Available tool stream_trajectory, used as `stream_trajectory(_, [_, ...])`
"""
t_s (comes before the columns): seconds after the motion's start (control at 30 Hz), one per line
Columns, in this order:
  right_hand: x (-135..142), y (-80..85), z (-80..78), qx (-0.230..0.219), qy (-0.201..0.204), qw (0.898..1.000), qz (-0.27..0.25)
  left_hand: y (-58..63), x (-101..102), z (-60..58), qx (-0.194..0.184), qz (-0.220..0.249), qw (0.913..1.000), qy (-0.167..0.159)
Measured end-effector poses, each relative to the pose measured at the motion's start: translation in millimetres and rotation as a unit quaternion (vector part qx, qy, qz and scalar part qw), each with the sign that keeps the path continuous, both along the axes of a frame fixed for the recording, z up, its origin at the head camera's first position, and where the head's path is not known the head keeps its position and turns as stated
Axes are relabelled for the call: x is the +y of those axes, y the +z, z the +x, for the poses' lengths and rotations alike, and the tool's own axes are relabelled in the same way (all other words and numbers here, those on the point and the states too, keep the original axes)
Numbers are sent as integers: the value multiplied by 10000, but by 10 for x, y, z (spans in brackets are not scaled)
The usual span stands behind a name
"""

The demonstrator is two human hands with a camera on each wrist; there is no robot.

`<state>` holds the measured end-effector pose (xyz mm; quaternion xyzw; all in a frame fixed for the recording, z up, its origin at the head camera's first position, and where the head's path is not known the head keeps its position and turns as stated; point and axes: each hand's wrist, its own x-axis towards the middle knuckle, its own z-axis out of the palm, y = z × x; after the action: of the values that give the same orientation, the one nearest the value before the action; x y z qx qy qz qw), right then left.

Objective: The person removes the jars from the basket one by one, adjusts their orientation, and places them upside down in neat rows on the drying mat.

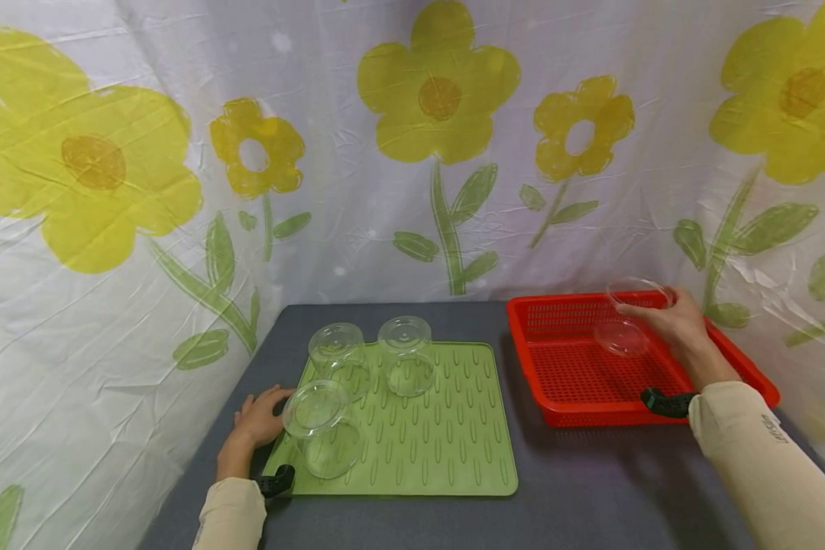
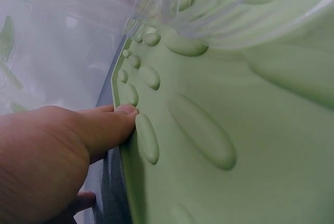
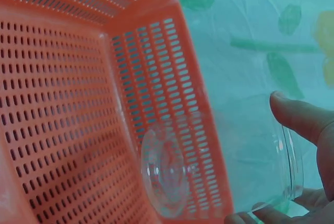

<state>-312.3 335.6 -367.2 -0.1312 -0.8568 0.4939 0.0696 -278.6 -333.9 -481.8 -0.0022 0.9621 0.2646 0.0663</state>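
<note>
My right hand (image 1: 681, 321) grips a clear plastic jar (image 1: 622, 338) near its rim, thumb on one side and fingers on the other. The jar hangs upright, base down, over the red basket (image 1: 553, 416); in the right wrist view its round base (image 3: 167, 172) shows against the basket wall. On the left, my left hand (image 1: 257, 420) rests at the edge of the green mat (image 1: 447, 458), a digit touching the rim. Several similar clear jars stand on that mat: a front one (image 1: 326, 443) beside the left hand, a back left one (image 1: 337, 347) and a back right one (image 1: 406, 363).
A dark grey cloth (image 1: 543, 489) covers the table under mat and basket. Behind and at both sides hangs a white curtain (image 1: 330, 252) with yellow flowers, close to the basket's far side. Black wrist mounts (image 1: 667, 402) sit at the cuffs.
</note>
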Motion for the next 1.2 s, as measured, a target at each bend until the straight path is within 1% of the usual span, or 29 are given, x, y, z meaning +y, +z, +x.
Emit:
stream_trajectory(0.13, [-53, 74, 13, 21, 221, 9997, -95, -10, -11, -18, -15, -11, 10000, 18])
stream_trajectory(0.27, [-100, 139, 13, 40, 356, 9992, -162, -13, -20, -33, -60, -33, 10000, -4])
stream_trajectory(0.53, [-213, 262, 23, 107, 589, 9982, -64, 12, 2, -20, -62, -44, 10000, 36])
stream_trajectory(0.97, [-540, 511, 73, 322, 1101, 9933, -134, -4, 5, -28, -37, -147, 9999, -3])
stream_trajectory(1.2, [-734, 598, 125, 277, 1393, 9899, -45, -22, -9, -31, -46, -189, 9998, -4])
